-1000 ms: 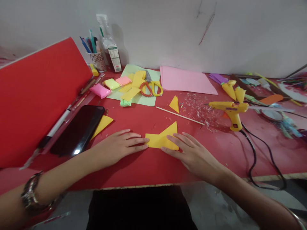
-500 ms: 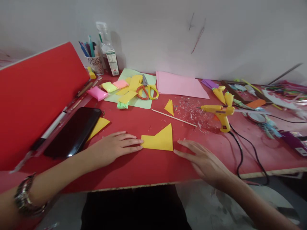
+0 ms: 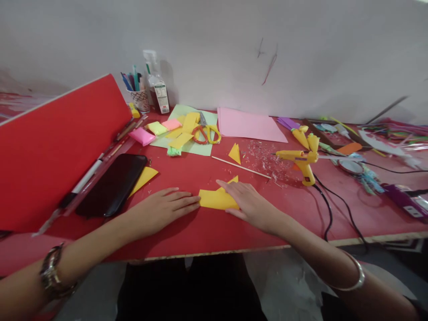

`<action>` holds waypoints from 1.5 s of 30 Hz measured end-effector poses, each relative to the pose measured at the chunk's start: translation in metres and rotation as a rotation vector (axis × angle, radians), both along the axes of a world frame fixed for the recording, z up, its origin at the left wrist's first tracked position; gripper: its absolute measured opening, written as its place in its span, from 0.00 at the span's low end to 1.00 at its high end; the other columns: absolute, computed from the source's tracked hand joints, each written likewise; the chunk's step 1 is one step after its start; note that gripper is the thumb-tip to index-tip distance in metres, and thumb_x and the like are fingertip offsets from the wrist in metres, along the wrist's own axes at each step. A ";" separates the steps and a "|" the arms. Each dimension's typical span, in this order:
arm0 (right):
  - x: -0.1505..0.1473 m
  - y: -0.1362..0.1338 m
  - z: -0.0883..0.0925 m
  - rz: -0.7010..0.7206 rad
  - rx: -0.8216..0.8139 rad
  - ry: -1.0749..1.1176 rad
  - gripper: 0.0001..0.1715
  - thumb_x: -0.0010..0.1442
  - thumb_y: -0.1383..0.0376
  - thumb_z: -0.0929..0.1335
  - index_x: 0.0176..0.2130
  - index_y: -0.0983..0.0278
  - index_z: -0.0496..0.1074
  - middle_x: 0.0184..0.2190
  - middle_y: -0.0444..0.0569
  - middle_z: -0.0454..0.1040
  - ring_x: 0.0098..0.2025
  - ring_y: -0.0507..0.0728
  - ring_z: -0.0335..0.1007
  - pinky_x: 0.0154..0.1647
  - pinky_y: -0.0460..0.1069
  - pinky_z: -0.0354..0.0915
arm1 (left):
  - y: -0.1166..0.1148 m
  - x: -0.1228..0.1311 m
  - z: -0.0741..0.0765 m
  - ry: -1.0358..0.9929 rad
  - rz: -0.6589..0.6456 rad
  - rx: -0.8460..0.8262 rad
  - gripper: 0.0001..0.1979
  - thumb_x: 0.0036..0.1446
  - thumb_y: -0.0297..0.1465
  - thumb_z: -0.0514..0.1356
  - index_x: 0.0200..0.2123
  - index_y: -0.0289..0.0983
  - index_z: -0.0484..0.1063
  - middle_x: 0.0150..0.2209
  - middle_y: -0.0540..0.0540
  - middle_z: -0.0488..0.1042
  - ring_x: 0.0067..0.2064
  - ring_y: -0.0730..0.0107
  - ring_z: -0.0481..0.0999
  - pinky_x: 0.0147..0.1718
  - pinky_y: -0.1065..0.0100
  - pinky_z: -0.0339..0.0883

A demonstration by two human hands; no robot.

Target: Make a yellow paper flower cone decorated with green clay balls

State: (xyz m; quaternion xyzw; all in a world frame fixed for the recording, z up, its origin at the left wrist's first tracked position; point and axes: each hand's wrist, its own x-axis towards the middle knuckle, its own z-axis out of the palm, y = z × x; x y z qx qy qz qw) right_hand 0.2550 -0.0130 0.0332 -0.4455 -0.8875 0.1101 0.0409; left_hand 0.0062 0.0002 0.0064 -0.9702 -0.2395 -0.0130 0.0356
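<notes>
A folded yellow paper piece lies flat on the red table near its front edge. My left hand rests flat on the table, fingers stretched out, its fingertips at the paper's left end. My right hand lies flat over the paper's right part, fingers extended and pressing it down, covering most of the raised triangular corner. Neither hand grips anything.
A black phone and a yellow triangle lie left, beside a large red board. Behind are scissors, coloured paper scraps, a pink sheet, a wooden stick, a pen cup. A yellow glue gun with black cable stands right.
My right hand has moved left from the bare table back onto the yellow paper's right part. The left hand has stayed put. The camera view has shifted slightly.
</notes>
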 end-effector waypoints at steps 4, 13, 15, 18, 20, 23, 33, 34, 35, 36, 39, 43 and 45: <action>-0.001 0.009 0.008 0.046 -0.119 0.058 0.21 0.56 0.71 0.61 0.51 0.65 0.61 0.47 0.55 0.68 0.47 0.57 0.64 0.47 0.57 0.57 | -0.004 0.002 0.005 -0.164 0.032 0.105 0.21 0.57 0.21 0.40 0.48 0.38 0.64 0.47 0.47 0.71 0.46 0.70 0.68 0.47 0.66 0.58; -0.006 0.029 0.020 0.123 0.073 0.184 0.13 0.53 0.74 0.62 0.29 0.61 0.74 0.44 0.50 0.64 0.48 0.58 0.58 0.49 0.58 0.52 | 0.003 0.032 0.023 -0.364 0.131 0.045 0.13 0.58 0.28 0.46 0.41 0.35 0.68 0.40 0.44 0.71 0.45 0.66 0.68 0.45 0.64 0.61; -0.006 0.035 0.017 0.118 0.064 0.204 0.14 0.51 0.75 0.62 0.28 0.61 0.75 0.43 0.50 0.63 0.48 0.58 0.58 0.49 0.57 0.54 | 0.007 0.040 0.020 -0.262 0.171 -0.011 0.11 0.57 0.30 0.48 0.38 0.34 0.69 0.39 0.44 0.71 0.42 0.65 0.69 0.42 0.63 0.63; -0.005 0.044 0.009 0.113 -0.073 0.249 0.18 0.49 0.78 0.59 0.27 0.64 0.75 0.32 0.49 0.66 0.35 0.53 0.63 0.39 0.50 0.60 | 0.011 0.050 0.015 -0.141 0.255 -0.089 0.11 0.56 0.30 0.50 0.36 0.31 0.69 0.36 0.43 0.71 0.37 0.65 0.71 0.35 0.66 0.66; -0.005 0.049 0.004 0.058 -0.173 0.338 0.22 0.47 0.80 0.56 0.26 0.65 0.74 0.27 0.46 0.68 0.30 0.50 0.63 0.35 0.47 0.60 | 0.012 0.054 0.013 -0.118 0.293 -0.123 0.10 0.56 0.29 0.49 0.36 0.32 0.68 0.35 0.43 0.70 0.37 0.66 0.71 0.32 0.68 0.66; -0.008 0.053 -0.003 -0.171 -0.255 0.484 0.22 0.47 0.79 0.55 0.26 0.65 0.73 0.25 0.45 0.71 0.28 0.49 0.64 0.32 0.45 0.60 | 0.012 0.059 0.012 -0.119 0.348 -0.126 0.10 0.56 0.28 0.49 0.38 0.33 0.67 0.35 0.44 0.69 0.37 0.65 0.70 0.30 0.68 0.65; -0.021 0.043 -0.016 -0.396 -0.251 0.721 0.15 0.53 0.58 0.61 0.33 0.66 0.68 0.18 0.40 0.63 0.21 0.48 0.59 0.24 0.45 0.57 | 0.007 0.071 0.004 -0.035 0.406 0.023 0.15 0.57 0.28 0.47 0.46 0.31 0.63 0.36 0.40 0.68 0.40 0.59 0.69 0.32 0.62 0.65; -0.022 0.043 -0.016 -0.401 -0.230 0.709 0.16 0.53 0.57 0.61 0.36 0.65 0.67 0.17 0.39 0.61 0.21 0.48 0.58 0.25 0.45 0.57 | 0.006 0.072 0.004 -0.025 0.407 0.030 0.16 0.57 0.28 0.47 0.48 0.30 0.62 0.37 0.39 0.68 0.40 0.58 0.69 0.32 0.62 0.64; -0.023 0.043 -0.016 -0.396 -0.212 0.681 0.16 0.52 0.57 0.62 0.38 0.65 0.67 0.17 0.38 0.60 0.21 0.48 0.58 0.25 0.45 0.56 | 0.005 0.073 0.005 -0.012 0.404 0.036 0.16 0.57 0.28 0.47 0.48 0.30 0.62 0.37 0.39 0.68 0.40 0.58 0.69 0.32 0.62 0.64; -0.024 0.043 -0.016 -0.383 -0.203 0.646 0.15 0.52 0.58 0.63 0.38 0.64 0.67 0.17 0.38 0.60 0.21 0.49 0.58 0.26 0.45 0.56 | 0.004 0.074 0.005 0.003 0.402 0.041 0.16 0.57 0.27 0.46 0.48 0.29 0.62 0.37 0.38 0.68 0.40 0.58 0.69 0.31 0.62 0.64; -0.024 0.048 -0.015 -0.331 -0.227 0.580 0.09 0.51 0.67 0.62 0.32 0.64 0.69 0.23 0.42 0.68 0.26 0.49 0.61 0.30 0.46 0.57 | 0.002 0.077 0.008 0.038 0.394 0.048 0.15 0.56 0.24 0.46 0.44 0.28 0.65 0.35 0.38 0.69 0.38 0.58 0.69 0.28 0.63 0.64; -0.018 0.052 -0.015 -0.350 -0.292 0.624 0.11 0.50 0.72 0.59 0.29 0.65 0.68 0.21 0.41 0.66 0.22 0.48 0.57 0.25 0.44 0.53 | 0.000 0.080 0.009 0.021 0.417 0.047 0.15 0.56 0.24 0.46 0.44 0.28 0.65 0.35 0.38 0.69 0.38 0.58 0.69 0.26 0.64 0.64; -0.014 0.052 -0.017 -0.376 -0.316 0.631 0.10 0.51 0.71 0.58 0.32 0.65 0.67 0.15 0.37 0.57 0.18 0.47 0.50 0.20 0.43 0.49 | -0.001 0.082 0.009 0.016 0.435 0.041 0.15 0.57 0.25 0.46 0.45 0.28 0.64 0.36 0.38 0.68 0.38 0.58 0.69 0.26 0.64 0.64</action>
